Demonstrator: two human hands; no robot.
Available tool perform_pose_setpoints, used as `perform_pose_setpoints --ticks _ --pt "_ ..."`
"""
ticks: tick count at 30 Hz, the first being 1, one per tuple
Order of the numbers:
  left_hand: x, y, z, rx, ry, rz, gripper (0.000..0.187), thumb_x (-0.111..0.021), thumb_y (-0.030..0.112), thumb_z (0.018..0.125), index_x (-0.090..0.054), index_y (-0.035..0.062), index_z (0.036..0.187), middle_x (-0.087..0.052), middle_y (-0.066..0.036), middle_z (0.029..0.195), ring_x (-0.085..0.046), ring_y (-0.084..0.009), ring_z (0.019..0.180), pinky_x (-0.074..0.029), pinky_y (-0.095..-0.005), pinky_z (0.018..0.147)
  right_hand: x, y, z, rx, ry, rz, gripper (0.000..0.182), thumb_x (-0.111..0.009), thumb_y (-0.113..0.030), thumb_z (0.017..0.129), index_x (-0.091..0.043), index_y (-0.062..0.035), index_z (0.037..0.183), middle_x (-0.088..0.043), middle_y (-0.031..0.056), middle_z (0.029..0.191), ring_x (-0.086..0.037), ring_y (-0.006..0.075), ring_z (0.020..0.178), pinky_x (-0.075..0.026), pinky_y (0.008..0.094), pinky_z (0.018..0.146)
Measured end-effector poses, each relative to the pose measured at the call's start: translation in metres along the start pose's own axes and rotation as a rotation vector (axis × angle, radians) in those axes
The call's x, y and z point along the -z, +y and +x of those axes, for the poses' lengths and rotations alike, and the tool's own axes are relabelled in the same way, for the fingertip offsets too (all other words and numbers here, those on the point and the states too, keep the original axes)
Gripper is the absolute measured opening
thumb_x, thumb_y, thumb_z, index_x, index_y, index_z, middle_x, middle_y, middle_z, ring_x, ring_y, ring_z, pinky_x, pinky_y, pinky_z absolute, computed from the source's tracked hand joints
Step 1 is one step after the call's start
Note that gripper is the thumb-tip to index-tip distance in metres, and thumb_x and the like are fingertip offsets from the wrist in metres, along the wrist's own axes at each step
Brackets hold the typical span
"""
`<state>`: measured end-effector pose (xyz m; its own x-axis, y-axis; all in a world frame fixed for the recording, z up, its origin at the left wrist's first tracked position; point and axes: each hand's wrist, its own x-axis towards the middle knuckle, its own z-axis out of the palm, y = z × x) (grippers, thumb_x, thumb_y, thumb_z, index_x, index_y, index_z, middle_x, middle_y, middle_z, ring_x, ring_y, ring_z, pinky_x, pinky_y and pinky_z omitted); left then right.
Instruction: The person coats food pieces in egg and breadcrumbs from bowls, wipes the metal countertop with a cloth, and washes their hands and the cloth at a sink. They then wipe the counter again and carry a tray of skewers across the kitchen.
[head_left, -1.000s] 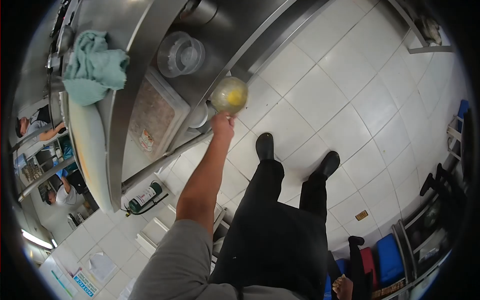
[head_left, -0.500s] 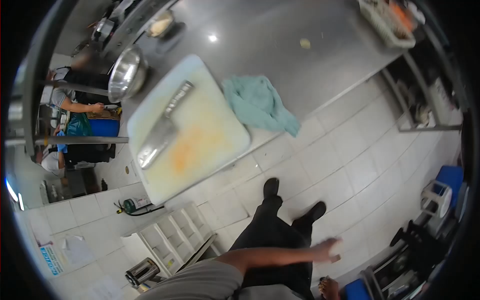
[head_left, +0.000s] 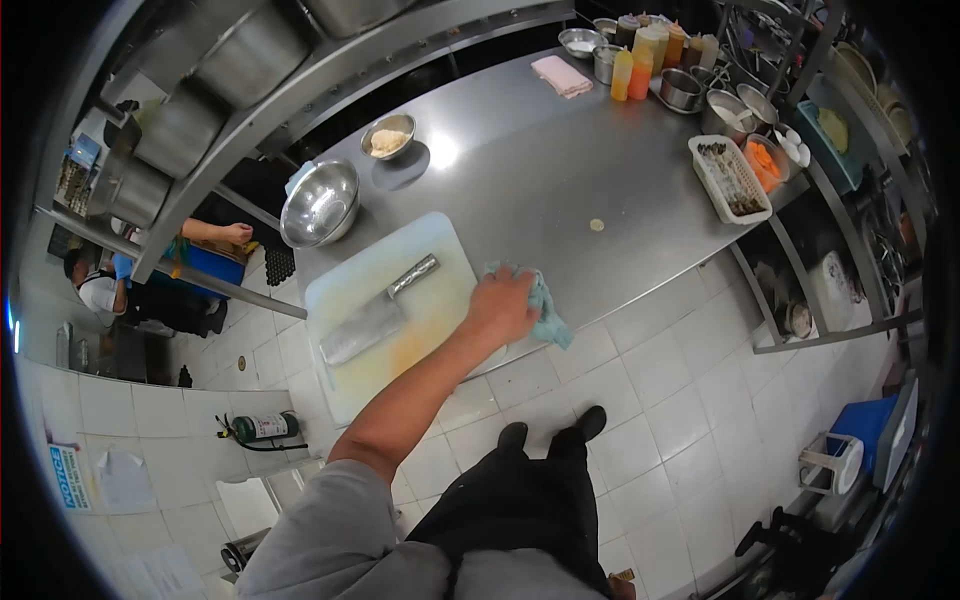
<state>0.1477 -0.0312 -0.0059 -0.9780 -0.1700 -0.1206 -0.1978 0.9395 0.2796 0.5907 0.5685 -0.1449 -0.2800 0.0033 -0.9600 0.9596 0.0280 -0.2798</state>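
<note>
My left hand (head_left: 503, 308) is closed on a light green cloth (head_left: 548, 318) at the front edge of the steel table, its fingers bunched over the fabric. Part of the cloth hangs past the edge. Just left of it lies a white cutting board (head_left: 450, 240) with orange stains. A cleaver (head_left: 365, 328) rests flat across the board, handle pointing up and right. Only a sliver of my right hand (head_left: 622, 588) shows at the bottom edge by my leg; its fingers are mostly hidden.
Behind the board stand a steel bowl (head_left: 320, 205) and a smaller bowl of pale food (head_left: 388, 138). Sauce bottles (head_left: 640, 75), a folded pink cloth (head_left: 562, 76) and a white basket (head_left: 735, 180) sit farther off. Pots (head_left: 250, 55) fill an overhead shelf. Other people work at left.
My left hand has moved from beside my legs up to the table and taken hold of the green cloth. The view has tilted up, showing more of the table's far side.
</note>
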Motion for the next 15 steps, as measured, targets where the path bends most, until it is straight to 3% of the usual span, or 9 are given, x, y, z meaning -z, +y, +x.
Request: perform_pose_setpoints --ticks 3,6,8,10,12,14,15 --pt "-0.030 0.002 0.010 -0.030 0.059 -0.045 0.032 -0.068 0.009 0.079 -0.059 0.0103 0.109 -0.062 -0.017 0.107 -0.060 -0.0378 0.107 -0.050 -0.0480 0.091 0.039 -0.024 0.065 -0.036 -0.101 -0.066 0.025 -0.060 -0.013 0.100 -0.063 0.0005 0.121 -0.066 0.0009 0.089 -0.053 0.0085 0.061 -0.043 0.0233 0.051" --pt "-0.021 -0.009 0.022 -0.110 0.166 -0.288 0.029 -0.064 0.000 0.074 -0.059 0.0087 0.101 -0.061 -0.016 0.104 -0.060 -0.0384 0.103 -0.050 -0.0471 0.089 0.053 -0.095 0.098 0.062 0.020 -0.101 0.034 -0.066 -0.025 0.098 -0.063 0.0004 0.121 -0.067 0.0017 0.087 -0.063 0.0104 0.077 -0.049 0.0198 0.064" --pt "0.009 -0.017 0.031 -0.087 0.301 -0.314 0.030 -0.061 -0.004 0.072 -0.059 0.0088 0.099 -0.060 -0.015 0.102 -0.060 -0.0390 0.101 -0.050 -0.0462 0.086 0.085 -0.127 0.148 0.175 0.054 -0.058 0.020 -0.063 -0.021 0.094 -0.063 -0.0015 0.099 -0.064 0.0056 0.076 -0.062 0.0162 0.066 -0.049 0.0264 0.056" --pt "0.052 -0.030 0.047 -0.091 0.465 -0.270 0.032 -0.060 -0.007 0.072 -0.058 0.0091 0.100 -0.059 -0.016 0.103 -0.060 -0.0395 0.098 -0.050 -0.0453 0.085 0.121 -0.145 0.206 0.339 0.011 0.098 0.017 -0.061 -0.016 0.089 -0.062 -0.0035 0.078 -0.060 0.0095 0.064 -0.061 0.0221 0.056 -0.049 0.0329 0.047" --pt "0.086 -0.054 0.068 -0.108 0.636 -0.222 0.031 -0.061 -0.006 0.073 -0.058 0.0085 0.099 -0.059 -0.016 0.105 -0.060 -0.0397 0.100 -0.049 -0.0454 0.085 0.112 -0.204 0.171 0.204 0.097 0.347 0.023 -0.058 -0.020 0.095 -0.058 -0.0037 0.078 -0.057 0.0092 0.065 -0.057 0.0213 0.054 -0.047 0.0322 0.047" --pt "0.105 -0.079 0.095 -0.036 0.658 -0.179 0.032 -0.064 -0.003 0.072 -0.060 0.0081 0.102 -0.060 -0.017 0.109 -0.060 -0.0400 0.104 -0.050 -0.0449 0.089 0.099 -0.244 0.143 0.164 0.173 0.236 0.025 -0.055 -0.024 0.099 -0.055 -0.0066 0.080 -0.056 0.0078 0.065 -0.056 0.0201 0.053 -0.045 0.0314 0.045" --pt "0.107 -0.099 0.109 -0.020 0.558 -0.091 0.034 -0.067 -0.001 0.072 -0.062 0.0079 0.105 -0.060 -0.017 0.112 -0.059 -0.0397 0.106 -0.049 -0.0442 0.093 0.093 -0.255 0.135 0.147 0.242 0.200 0.026 -0.055 -0.024 0.099 -0.055 -0.0071 0.081 -0.057 0.0075 0.066 -0.056 0.0199 0.053 -0.045 0.0312 0.045"
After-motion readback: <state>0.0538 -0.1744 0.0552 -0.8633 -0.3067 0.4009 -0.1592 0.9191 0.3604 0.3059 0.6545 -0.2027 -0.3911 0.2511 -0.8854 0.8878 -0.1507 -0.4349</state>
